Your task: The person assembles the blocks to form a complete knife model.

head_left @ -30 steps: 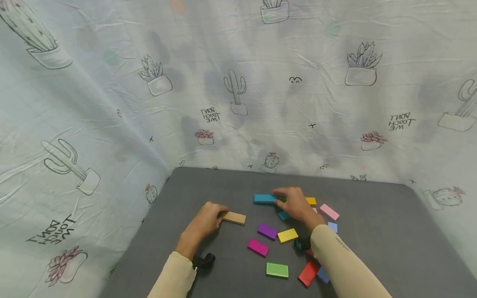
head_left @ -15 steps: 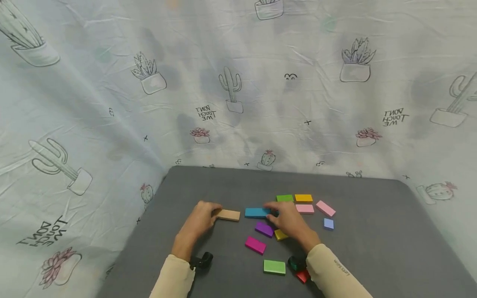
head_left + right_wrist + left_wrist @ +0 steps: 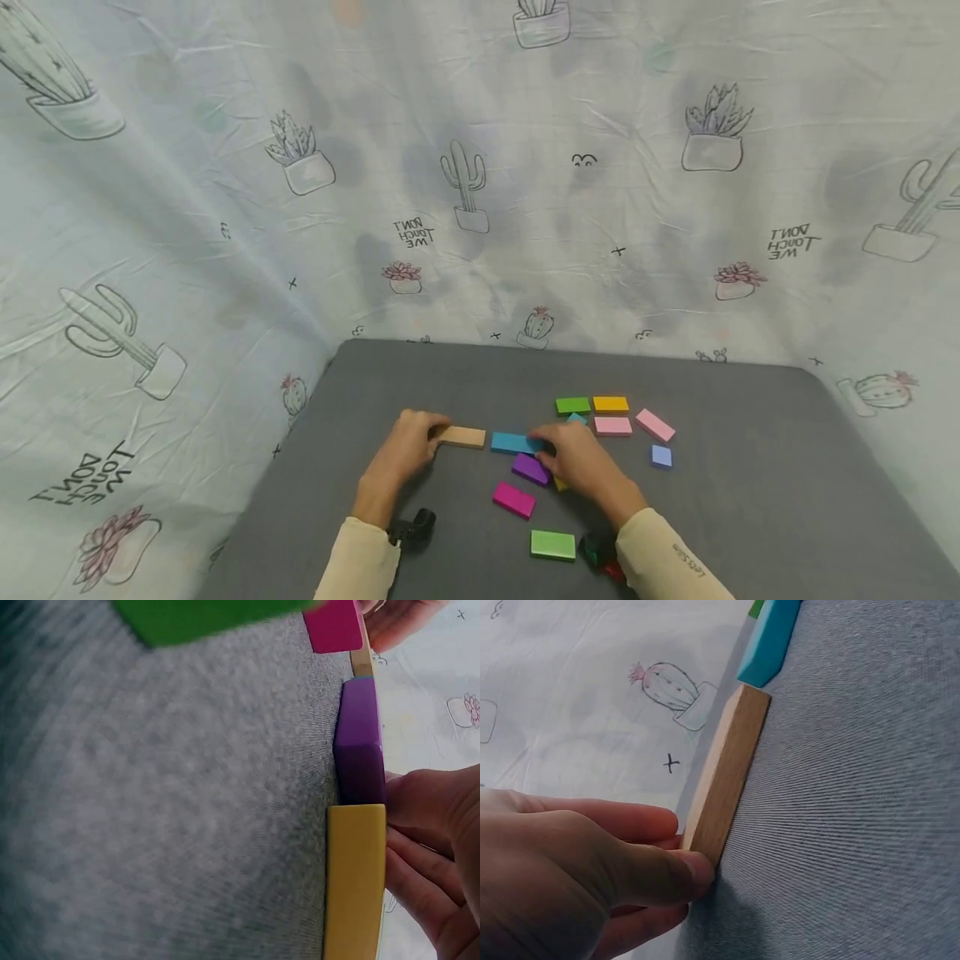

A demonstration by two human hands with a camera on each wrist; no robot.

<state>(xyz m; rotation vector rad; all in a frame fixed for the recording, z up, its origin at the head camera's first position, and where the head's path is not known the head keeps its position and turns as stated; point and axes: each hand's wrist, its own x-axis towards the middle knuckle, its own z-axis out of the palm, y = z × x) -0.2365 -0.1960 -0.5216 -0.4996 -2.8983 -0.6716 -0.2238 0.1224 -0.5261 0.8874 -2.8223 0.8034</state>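
My left hand (image 3: 408, 446) pinches the left end of a plain wooden block (image 3: 462, 437) lying flat on the grey table. In the left wrist view, the thumb is on the near side of this wooden block (image 3: 731, 772). Just right of it, across a small gap, lies a blue block (image 3: 512, 442). My right hand (image 3: 577, 458) grips the blue block's right end between thumb and fingers. A purple block (image 3: 531, 469) sits right in front of the blue one. In the right wrist view, a yellow block (image 3: 356, 885) and the purple block partly hide the right fingers.
Behind the right hand lie a green block (image 3: 573, 406), an orange-yellow block (image 3: 611, 404) and two pink blocks, one being this tilted pink block (image 3: 656, 425). A small light-blue block (image 3: 662, 456) is farther right. Magenta (image 3: 514, 500) and light-green (image 3: 552, 545) blocks lie nearer me.
My right hand has drawn the blue block toward me and slightly left, from the back row to beside the wooden block. The left hand has stayed on the wooden block.
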